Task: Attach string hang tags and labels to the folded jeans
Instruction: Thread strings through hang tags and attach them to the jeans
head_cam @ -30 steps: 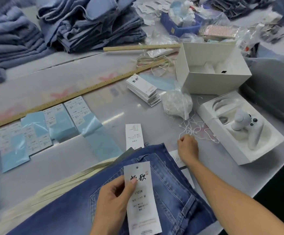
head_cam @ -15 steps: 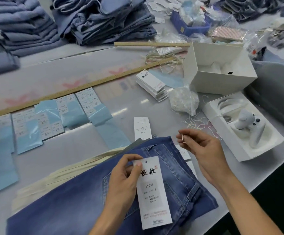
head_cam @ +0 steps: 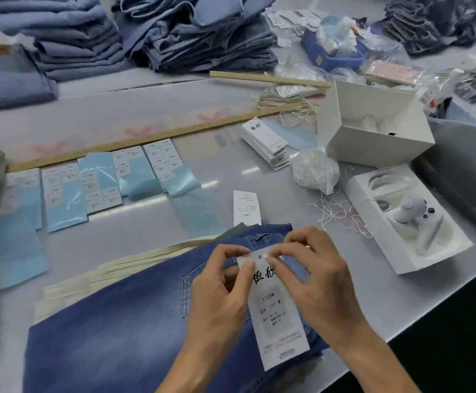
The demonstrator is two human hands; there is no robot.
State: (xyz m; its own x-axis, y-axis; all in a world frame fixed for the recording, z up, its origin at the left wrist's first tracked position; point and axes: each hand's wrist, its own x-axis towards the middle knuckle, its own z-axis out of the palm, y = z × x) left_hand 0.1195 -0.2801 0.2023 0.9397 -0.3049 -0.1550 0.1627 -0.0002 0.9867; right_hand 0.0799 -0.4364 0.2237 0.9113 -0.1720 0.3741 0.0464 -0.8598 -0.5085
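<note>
Two hands at lower centre of frame, left hand and right hand both pinching the light, stiff card hang tag near its top hole, over soft folded jeans; best gripped by that upper edge.

1. Pale grey worktable: fills most of the frame.
2. Folded dark-blue denim jeans: lower centre, lying on flat cream cloth strips.
3. Pale-blue label sheets carrying white stickers: row at centre left, just below a long wooden ruler.
4. Stack of white paper hang tags: upper centre.
5. Clear bag of white strings: right of centre, loose strings beside it.
6. Open white cardboard box: upper right.
7. Stacks of folded light-blue jeans: top edge.
</note>
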